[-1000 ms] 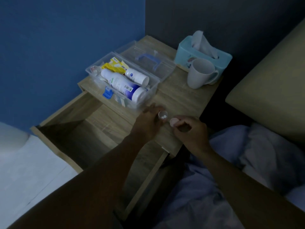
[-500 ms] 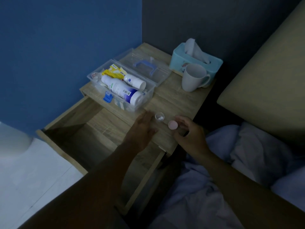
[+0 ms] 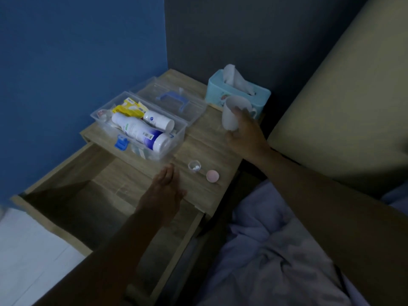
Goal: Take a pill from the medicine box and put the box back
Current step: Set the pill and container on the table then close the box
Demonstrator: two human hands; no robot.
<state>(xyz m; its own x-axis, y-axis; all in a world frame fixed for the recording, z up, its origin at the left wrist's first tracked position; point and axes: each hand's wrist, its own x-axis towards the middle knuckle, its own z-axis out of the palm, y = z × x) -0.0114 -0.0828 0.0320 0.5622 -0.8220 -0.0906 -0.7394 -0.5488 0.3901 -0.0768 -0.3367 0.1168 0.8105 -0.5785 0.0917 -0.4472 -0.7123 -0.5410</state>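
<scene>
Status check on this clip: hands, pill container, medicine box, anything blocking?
Right hand gripping white mug; left hand open, empty. Pill cup uncapped on nightstand, pink cap beside it. Medicine box open, drawer open; nothing blocking.

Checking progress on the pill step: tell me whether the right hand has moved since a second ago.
Yes. The right hand left the pink cap at the nightstand's near edge and went back toward the tissue box, now gripping the white mug.

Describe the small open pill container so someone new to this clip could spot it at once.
Start at the wooden nightstand in the corner. Along its near edge, in front of the clear medicine box, two small round things sit side by side, just beyond the left hand. The pill container is the left one: a clear little cup with white pills inside, unlike the solid pink cap beside it.
</scene>
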